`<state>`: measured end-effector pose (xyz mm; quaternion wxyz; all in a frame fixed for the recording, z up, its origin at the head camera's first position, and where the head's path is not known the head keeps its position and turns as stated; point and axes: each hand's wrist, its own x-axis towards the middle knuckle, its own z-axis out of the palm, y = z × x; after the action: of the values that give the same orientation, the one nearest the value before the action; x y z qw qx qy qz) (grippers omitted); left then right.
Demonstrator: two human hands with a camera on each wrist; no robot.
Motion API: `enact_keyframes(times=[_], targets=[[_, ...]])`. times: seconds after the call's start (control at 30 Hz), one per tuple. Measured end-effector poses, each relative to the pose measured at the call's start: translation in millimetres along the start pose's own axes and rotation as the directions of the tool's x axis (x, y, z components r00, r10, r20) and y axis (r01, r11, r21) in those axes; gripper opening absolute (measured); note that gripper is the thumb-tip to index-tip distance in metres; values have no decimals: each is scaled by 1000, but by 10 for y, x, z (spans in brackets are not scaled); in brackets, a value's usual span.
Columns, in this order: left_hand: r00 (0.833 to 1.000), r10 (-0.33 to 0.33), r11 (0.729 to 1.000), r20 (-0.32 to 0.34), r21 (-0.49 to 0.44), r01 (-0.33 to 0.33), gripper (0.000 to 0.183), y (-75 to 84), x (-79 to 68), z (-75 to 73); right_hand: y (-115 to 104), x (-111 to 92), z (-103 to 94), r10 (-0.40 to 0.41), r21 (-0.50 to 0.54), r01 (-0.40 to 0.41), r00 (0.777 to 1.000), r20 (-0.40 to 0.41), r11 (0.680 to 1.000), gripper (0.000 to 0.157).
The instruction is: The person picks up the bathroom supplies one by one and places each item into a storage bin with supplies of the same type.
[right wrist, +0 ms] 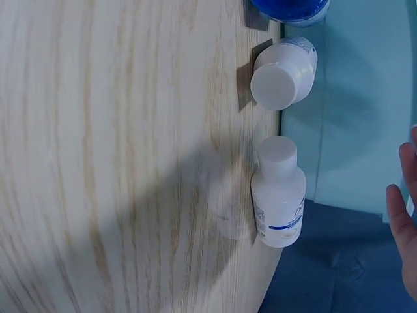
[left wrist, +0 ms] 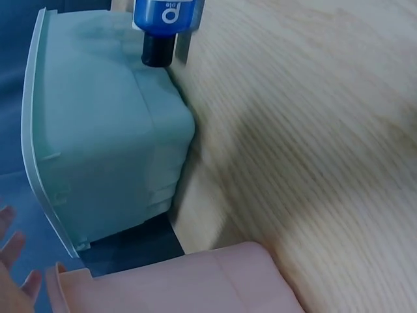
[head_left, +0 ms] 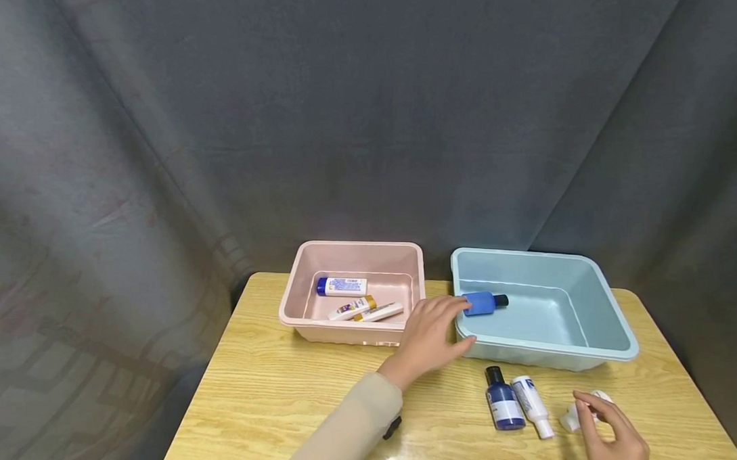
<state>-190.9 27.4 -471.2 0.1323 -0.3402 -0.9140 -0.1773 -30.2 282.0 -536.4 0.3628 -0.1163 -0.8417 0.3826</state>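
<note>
My left hand reaches over the near left corner of the light blue bin, fingers extended. Just beyond its fingertips a blue bottle with a black cap lies inside that bin; whether they touch is unclear. My right hand hovers at the right, its fingers loosely bent beside a white bottle that they partly cover. The right wrist view shows that white bottle on the table, apart from the fingers. Left of it lie a slim white bottle and a dark blue bottle.
A pink bin stands left of the blue one, holding a white bottle with a blue cap and two white containers with gold parts. Both bins sit at the back of the wooden table, before a grey curtain.
</note>
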Motion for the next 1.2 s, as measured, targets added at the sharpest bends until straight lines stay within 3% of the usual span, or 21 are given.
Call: enact_keyframes(times=[0.17, 0.37, 0.63, 0.9, 1.2], targets=[[997, -53, 993, 48, -100, 58, 58, -39, 72, -2, 2, -13, 8, 1, -1, -1, 1000, 2, 1000, 15], [995, -43, 990, 87, -128, 54, 60, -93, 135, 8, -11, -17, 8, 18, 2, -18, 1000, 0, 1000, 15], [989, -45, 993, 141, -98, 59, 64, -122, 185, 57, -24, -4, -20, 29, -11, -29, 1000, -10, 1000, 14], [990, -42, 999, 133, -25, 46, 64, -103, 183, 88, 27, 32, -67, 27, -12, -27, 999, -28, 1000, 14], [979, -64, 997, 195, 62, 53, 76, -83, 196, 139, 60, 56, -120, 149, -70, -148, 989, 5, 986, 16]])
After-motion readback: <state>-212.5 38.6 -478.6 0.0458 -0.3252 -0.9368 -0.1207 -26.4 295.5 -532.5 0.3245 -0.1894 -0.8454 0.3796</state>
